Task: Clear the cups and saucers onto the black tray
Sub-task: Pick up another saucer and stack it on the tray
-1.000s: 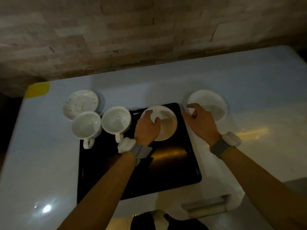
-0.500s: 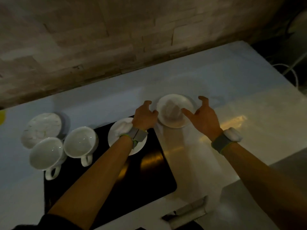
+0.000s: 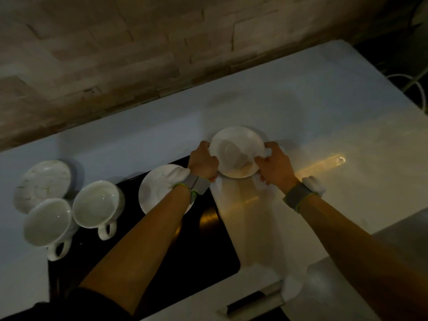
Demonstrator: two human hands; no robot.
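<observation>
A white saucer [image 3: 237,150] lies on the white counter just right of the black tray [image 3: 203,246]. My left hand [image 3: 203,161] grips its left rim and my right hand [image 3: 275,166] grips its right rim. A second white saucer [image 3: 157,188] rests on the tray's far edge, partly hidden by my left wrist. Two white cups stand at the tray's left end: one cup [image 3: 98,203] on the tray, the other cup [image 3: 47,222] at its left edge. A marbled saucer [image 3: 44,183] sits on the counter behind them.
The white counter [image 3: 324,126] runs back to a stone-tile wall [image 3: 139,54]. Its right end drops off near a white cable [image 3: 416,89]. A slotted handle [image 3: 252,302] shows at the near edge.
Both hands have closed onto the rims of the saucer beside the tray; half a second ago they hovered open on either side of it. The view has shifted slightly.
</observation>
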